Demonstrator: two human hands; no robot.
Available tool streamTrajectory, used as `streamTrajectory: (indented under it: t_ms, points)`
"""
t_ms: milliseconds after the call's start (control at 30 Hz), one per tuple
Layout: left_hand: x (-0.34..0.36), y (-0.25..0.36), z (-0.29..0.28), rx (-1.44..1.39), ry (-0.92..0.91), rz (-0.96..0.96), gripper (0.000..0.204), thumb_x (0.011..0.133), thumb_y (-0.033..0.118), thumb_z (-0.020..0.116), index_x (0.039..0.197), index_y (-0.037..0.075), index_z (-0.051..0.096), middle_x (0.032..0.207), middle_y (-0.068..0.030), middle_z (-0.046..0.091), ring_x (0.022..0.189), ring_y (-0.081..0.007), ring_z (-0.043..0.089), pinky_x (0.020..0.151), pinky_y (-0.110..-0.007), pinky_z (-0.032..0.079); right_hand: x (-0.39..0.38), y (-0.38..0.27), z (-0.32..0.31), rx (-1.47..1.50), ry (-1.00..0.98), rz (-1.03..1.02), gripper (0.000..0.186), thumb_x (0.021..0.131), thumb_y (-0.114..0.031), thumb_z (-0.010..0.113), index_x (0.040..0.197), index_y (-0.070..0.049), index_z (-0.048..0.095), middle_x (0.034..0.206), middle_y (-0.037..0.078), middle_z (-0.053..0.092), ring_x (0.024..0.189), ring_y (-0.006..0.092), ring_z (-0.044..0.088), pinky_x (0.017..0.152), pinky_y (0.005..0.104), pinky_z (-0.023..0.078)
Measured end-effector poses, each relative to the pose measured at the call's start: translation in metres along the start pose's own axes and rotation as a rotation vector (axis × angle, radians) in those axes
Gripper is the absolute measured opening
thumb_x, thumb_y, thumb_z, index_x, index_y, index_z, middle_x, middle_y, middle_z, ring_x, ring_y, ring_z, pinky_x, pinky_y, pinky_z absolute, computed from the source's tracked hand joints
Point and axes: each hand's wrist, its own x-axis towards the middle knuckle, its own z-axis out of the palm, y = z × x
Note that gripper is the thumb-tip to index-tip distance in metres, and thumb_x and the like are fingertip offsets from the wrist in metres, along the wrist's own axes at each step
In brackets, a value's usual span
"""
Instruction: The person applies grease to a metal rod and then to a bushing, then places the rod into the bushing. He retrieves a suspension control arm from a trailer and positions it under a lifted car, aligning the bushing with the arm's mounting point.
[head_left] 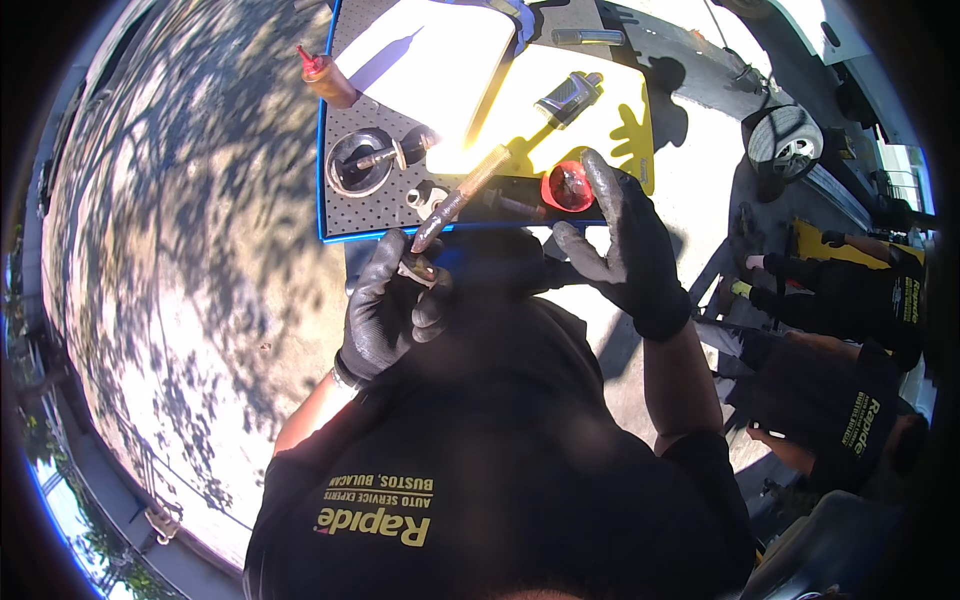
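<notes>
My left hand (385, 300), in a dark glove, is closed on a small metal part (421, 270) and the greasy lower end of a wooden-handled stick (465, 192), which slants up over the table. My gloved right hand (625, 260) has thumb and fingers spread beside a red open container (551, 187) with dark contents. On the perforated blue-edged table (340, 225) lie a round dark bowl (340, 165) with a shafted part (378, 157), a small pale fitting (422, 200), and a yellow sheet (630, 90) bearing a dark handheld device (565, 100).
A red-capped bottle (335, 82) stands at the table's left edge; a metal cylinder (587, 36) lies at the back. To the right are a wheel (785, 140) and two co-workers in dark shirts (880, 300), (820, 400). Dappled pavement (170, 250) stretches left.
</notes>
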Motion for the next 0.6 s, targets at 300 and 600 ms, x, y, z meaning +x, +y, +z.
streamTrajectory:
  t_ms: [300, 600]
  points:
    - [-0.002, -0.015, 0.030, 0.250, 0.084, 0.046, 0.051, 0.107, 0.057, 0.054, 0.114, 0.009, 0.066, 0.066, -0.0064, 0.056, 0.042, -0.0098, 0.039, 0.041, -0.022, 0.032, 0.005, -0.038, 0.041, -0.150, 0.068, -0.025, 0.062, 0.090, -0.022, 0.078, 0.146, -0.006, 0.057, 0.122, 0.018, 0.062, 0.097, 0.0331, 0.069, 0.084, 0.0421, 0.057]
    - [-0.002, -0.028, 0.020, 0.488, 0.034, 0.525, 0.038, 0.096, -0.011, 0.065, 0.123, 0.010, 0.050, 0.125, -0.0136, 0.060, 0.089, -0.0172, 0.067, 0.072, -0.033, 0.058, 0.001, -0.029, 0.019, 0.023, 0.056, -0.104, 0.057, 0.086, -0.011, 0.079, 0.142, -0.012, 0.065, 0.112, 0.015, 0.059, 0.090, 0.0263, 0.065, 0.072, 0.0360, 0.054]
